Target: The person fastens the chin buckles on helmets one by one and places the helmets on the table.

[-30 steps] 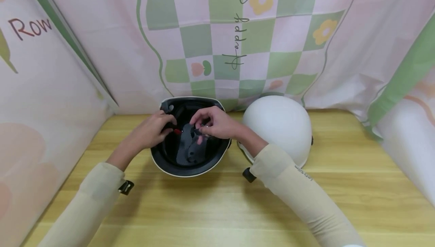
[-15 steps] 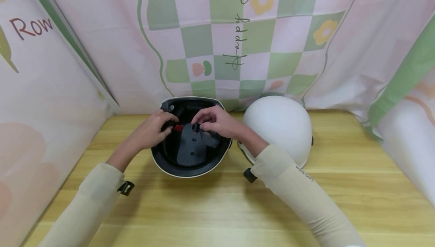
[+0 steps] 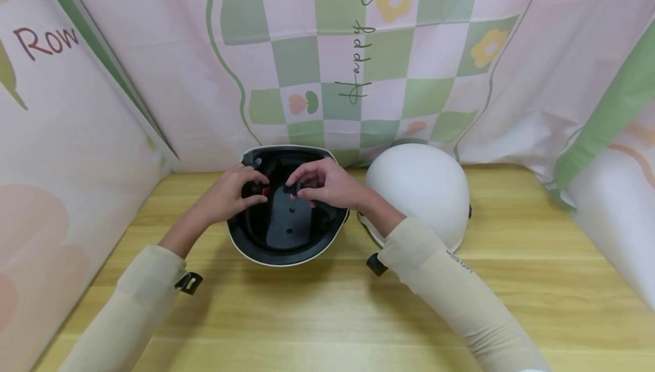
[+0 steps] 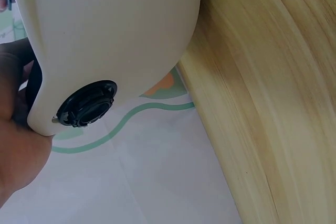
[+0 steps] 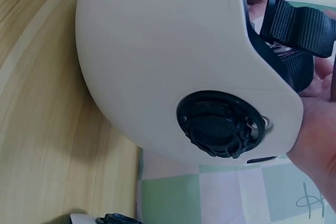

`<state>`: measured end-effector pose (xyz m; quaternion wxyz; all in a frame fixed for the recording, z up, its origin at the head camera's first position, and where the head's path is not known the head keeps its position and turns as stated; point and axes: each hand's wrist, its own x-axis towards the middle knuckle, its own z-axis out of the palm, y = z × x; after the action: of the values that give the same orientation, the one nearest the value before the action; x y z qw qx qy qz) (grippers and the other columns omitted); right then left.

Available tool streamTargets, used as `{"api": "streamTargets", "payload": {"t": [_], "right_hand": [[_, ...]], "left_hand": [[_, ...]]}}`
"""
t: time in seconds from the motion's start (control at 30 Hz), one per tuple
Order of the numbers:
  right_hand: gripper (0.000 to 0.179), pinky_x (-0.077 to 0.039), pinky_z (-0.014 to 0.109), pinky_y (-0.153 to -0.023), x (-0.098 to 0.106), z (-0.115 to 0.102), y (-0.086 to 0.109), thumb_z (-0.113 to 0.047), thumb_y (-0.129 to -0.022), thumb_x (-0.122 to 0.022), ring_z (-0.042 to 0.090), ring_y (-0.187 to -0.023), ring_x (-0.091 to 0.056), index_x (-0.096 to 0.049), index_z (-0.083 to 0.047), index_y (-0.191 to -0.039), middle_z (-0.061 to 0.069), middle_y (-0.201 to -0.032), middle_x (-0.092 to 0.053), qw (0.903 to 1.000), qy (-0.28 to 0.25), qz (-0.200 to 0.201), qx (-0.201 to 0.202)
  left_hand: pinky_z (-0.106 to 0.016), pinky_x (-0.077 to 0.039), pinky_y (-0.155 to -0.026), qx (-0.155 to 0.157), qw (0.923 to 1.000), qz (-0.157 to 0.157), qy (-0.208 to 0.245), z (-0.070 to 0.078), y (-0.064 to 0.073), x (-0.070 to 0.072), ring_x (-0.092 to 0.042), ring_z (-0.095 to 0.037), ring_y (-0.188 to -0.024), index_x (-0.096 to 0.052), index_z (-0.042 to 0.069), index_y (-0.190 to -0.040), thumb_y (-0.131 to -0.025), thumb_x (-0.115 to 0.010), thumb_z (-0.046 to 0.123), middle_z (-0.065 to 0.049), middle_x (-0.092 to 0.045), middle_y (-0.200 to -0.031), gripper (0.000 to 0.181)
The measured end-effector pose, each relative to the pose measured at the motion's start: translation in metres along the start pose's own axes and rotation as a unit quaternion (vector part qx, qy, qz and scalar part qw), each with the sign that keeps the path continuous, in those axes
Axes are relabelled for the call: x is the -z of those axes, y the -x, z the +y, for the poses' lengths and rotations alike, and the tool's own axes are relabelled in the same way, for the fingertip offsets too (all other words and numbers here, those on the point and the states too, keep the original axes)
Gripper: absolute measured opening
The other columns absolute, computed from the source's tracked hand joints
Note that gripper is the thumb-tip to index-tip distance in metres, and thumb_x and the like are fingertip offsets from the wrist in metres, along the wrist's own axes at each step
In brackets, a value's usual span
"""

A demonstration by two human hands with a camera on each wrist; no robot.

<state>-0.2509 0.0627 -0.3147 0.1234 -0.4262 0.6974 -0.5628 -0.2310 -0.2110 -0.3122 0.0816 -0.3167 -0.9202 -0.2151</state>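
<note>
An upturned white helmet [image 3: 286, 259] with a black lining sits on the table, its opening facing up. Over its left rim, my left hand [image 3: 225, 193] pinches a chin strap end with a red tab [image 3: 265, 191] between thumb and fingers. Above the lining, my right hand [image 3: 327, 184] holds a black buckle [image 3: 293, 189] on the other strap; the right wrist view shows this black webbing strap [image 5: 310, 31] and the helmet's round black side fitting [image 5: 220, 124]. The two strap ends are a short way apart. In the left wrist view the left hand [image 4: 21, 156] rests against the helmet's edge.
A second white helmet [image 3: 417, 195] lies dome up at the right, close to my right forearm, with a black strap piece [image 3: 376, 264] by its front. Behind the wooden table [image 3: 317, 315] hangs a patterned curtain [image 3: 343, 53].
A dark, blurred piece hanging below the right hand over the lining has gone from there. The red tab now sits between the left fingertips. Both hands stay nearly in place; the helmets have not moved.
</note>
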Motion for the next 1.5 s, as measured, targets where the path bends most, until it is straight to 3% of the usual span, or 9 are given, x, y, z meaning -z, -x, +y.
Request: {"api": "streamTargets", "payload": {"t": [0.27, 0.57, 0.7, 0.83, 1.0, 1.27, 1.5], "right_hand": [[0.023, -0.053, 0.031, -0.061, -0.001, 0.001, -0.001, 0.013, -0.095, -0.062, 0.021, -0.062, -0.058, -0.062, 0.009, -0.118, 0.019, -0.098, -0.075, 1.0000, 0.003, -0.001, 0.007], [0.021, -0.054, 0.032, -0.062, 0.000, 0.000, -0.002, 0.011, -0.095, -0.064, 0.022, -0.063, -0.059, -0.065, 0.008, -0.115, 0.018, -0.097, -0.076, 0.9996, 0.025, 0.008, 0.010], [0.020, -0.052, 0.032, -0.063, -0.001, -0.001, -0.003, 0.007, -0.096, -0.065, 0.023, -0.064, -0.059, -0.066, 0.006, -0.116, 0.013, -0.093, -0.074, 0.9991, 0.038, 0.011, 0.012], [0.021, -0.051, 0.032, -0.065, -0.003, -0.004, -0.005, 0.004, -0.098, -0.067, 0.028, -0.065, -0.059, -0.067, 0.008, -0.118, 0.009, -0.088, -0.071, 0.9987, 0.048, 0.017, 0.006], [0.023, -0.054, 0.033, -0.068, -0.004, -0.005, -0.005, 0.004, -0.098, -0.066, 0.029, -0.067, -0.062, -0.068, 0.010, -0.121, 0.012, -0.095, -0.070, 0.9987, 0.039, 0.031, 0.000], [0.025, -0.057, 0.032, -0.072, -0.005, -0.008, -0.006, 0.003, -0.101, -0.062, 0.019, -0.071, -0.066, -0.070, 0.007, -0.124, 0.017, -0.096, -0.071, 0.9979, 0.033, 0.050, -0.024], [0.023, -0.059, 0.037, -0.071, -0.008, -0.007, -0.009, 0.005, -0.101, -0.062, 0.028, -0.069, -0.068, -0.064, 0.010, -0.123, 0.020, -0.094, -0.068, 0.9975, 0.012, 0.062, -0.034]], "left_hand": [[-0.054, -0.050, -0.095, 0.019, 0.9997, -0.007, 0.013, 0.002, 0.000, 0.001, -0.061, -0.034, -0.108, -0.073, -0.003, -0.118, -0.097, -0.074, 0.009, -0.018, -0.070, -0.112, 0.024], [-0.056, -0.048, -0.102, 0.032, 0.9956, 0.000, 0.088, 0.005, 0.001, 0.006, -0.062, -0.036, -0.116, -0.070, -0.003, -0.121, -0.099, -0.070, 0.006, -0.019, -0.070, -0.120, 0.023], [-0.050, -0.050, -0.093, 0.029, 0.9939, 0.010, 0.106, 0.006, 0.002, 0.009, -0.062, -0.031, -0.105, -0.071, -0.002, -0.121, -0.099, -0.070, 0.007, -0.017, -0.071, -0.116, 0.023], [-0.036, -0.048, -0.073, 0.024, 0.9922, 0.023, 0.120, 0.006, 0.002, 0.012, -0.058, -0.024, -0.084, -0.073, 0.000, -0.120, -0.099, -0.070, 0.007, -0.012, -0.071, -0.105, 0.022], [-0.028, -0.043, -0.058, 0.035, 0.9864, 0.029, 0.158, 0.005, 0.004, 0.012, -0.052, -0.021, -0.070, -0.072, -0.001, -0.123, -0.101, -0.067, 0.006, -0.012, -0.069, -0.099, 0.023], [-0.030, -0.047, -0.049, 0.058, 0.9766, 0.035, 0.204, 0.005, 0.006, 0.012, -0.053, -0.026, -0.069, -0.072, 0.002, -0.121, -0.100, -0.069, 0.007, -0.013, -0.067, -0.101, 0.021], [-0.026, -0.046, -0.066, 0.059, 0.9714, 0.053, 0.224, 0.007, 0.005, 0.013, -0.056, -0.021, -0.078, -0.072, 0.000, -0.119, -0.099, -0.070, 0.005, -0.015, -0.069, -0.110, 0.021]]}}
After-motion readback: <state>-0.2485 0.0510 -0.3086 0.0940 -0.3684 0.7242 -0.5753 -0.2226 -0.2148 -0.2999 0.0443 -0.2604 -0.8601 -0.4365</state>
